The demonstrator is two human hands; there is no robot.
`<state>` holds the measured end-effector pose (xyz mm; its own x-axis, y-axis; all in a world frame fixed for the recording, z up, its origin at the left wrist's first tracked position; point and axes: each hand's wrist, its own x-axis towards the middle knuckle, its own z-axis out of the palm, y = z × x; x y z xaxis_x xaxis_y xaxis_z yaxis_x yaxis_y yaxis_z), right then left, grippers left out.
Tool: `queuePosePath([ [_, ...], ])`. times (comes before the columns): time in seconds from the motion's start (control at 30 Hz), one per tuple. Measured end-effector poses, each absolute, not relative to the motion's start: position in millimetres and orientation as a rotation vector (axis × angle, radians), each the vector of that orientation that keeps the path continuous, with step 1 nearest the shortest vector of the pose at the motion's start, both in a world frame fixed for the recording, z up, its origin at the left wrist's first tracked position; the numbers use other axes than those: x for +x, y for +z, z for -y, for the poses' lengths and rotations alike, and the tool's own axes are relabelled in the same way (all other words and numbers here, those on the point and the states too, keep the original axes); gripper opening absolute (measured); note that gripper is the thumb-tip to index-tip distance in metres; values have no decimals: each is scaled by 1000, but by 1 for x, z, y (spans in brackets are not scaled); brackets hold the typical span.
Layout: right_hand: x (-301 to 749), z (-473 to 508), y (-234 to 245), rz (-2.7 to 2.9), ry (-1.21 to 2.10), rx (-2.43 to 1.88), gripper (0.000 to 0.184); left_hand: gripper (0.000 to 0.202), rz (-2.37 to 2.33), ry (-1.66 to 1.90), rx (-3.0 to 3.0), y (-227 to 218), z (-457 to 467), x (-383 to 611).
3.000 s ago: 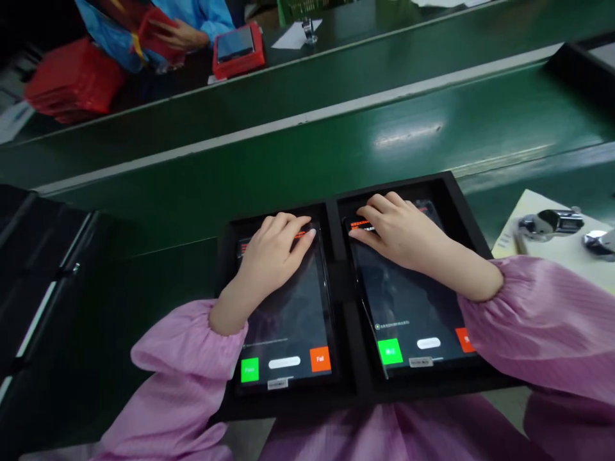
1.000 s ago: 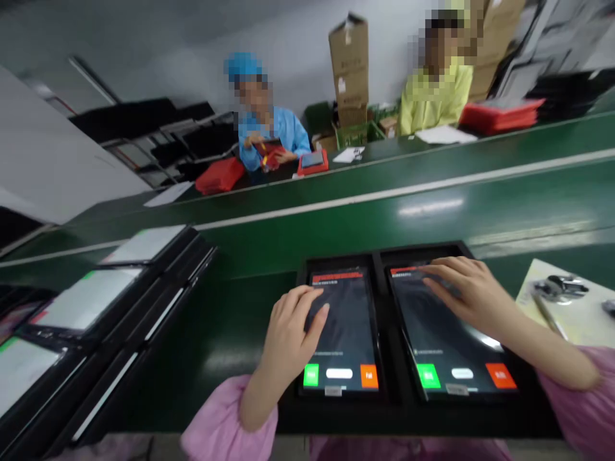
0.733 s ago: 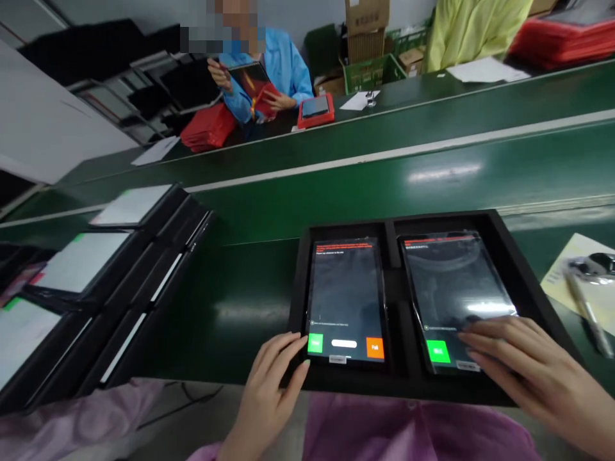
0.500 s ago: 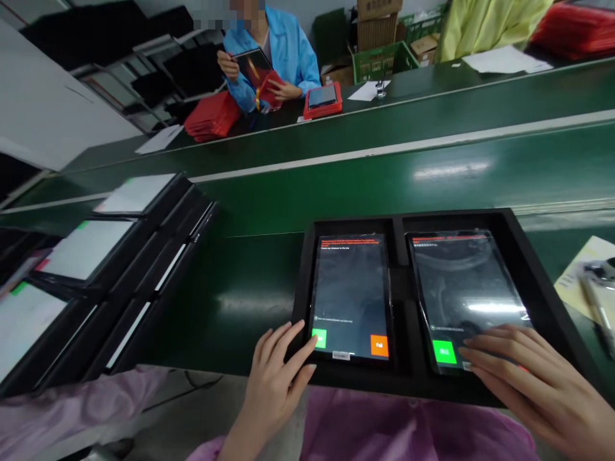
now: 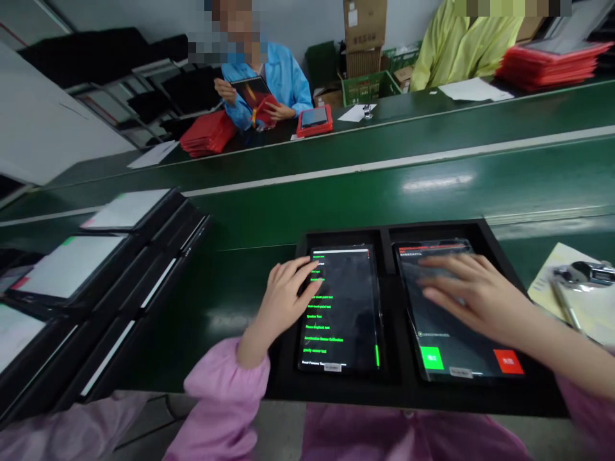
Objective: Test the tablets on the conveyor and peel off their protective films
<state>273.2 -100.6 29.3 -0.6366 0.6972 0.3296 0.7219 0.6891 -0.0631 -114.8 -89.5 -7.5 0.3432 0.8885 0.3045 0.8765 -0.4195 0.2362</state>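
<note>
Two tablets lie face up, side by side, in a black two-compartment tray [image 5: 390, 301]. On the left tablet [image 5: 343, 301] a list of mostly green text lines shows on a dark screen. My left hand [image 5: 286, 294] is over its upper left edge, fingers apart, index fingertip at the list. The right tablet [image 5: 461, 326] shows red text at the top, a green button at lower left and a red button at lower right. Above its upper screen is my right hand [image 5: 473, 291], fingers stretched out and slightly blurred, holding nothing. Whether the fingertips touch the glass I cannot tell.
Stacked black trays with tablets [image 5: 100, 269] stand at the left. A pen [image 5: 567, 307] and a shiny metal object [image 5: 589, 274] lie on paper at the right. Across the green bench, a person in blue [image 5: 288, 73] holds a tablet and red cover, near red stacks [image 5: 542, 67].
Both hands have moved up over the screens from the lower buttons. The left tablet's screen has switched from a page with green and orange buttons to a text list. The view has shifted slightly.
</note>
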Motion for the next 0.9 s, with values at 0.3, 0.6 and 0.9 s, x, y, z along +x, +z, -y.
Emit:
queuePosePath([
  [0.3, 266, 65, 6, 2493, -205, -1191, 54, 31, -1745, 800, 2588, -21, 61, -97],
  [0.6, 269, 66, -3, 2394, -278, -1266, 46, 24, -1534, 1086, 2767, -21, 69, -96],
  [0.9, 274, 65, -14, 2392, -344, -1242, 49, 23, -1719, 718, 2765, -22, 69, -95],
])
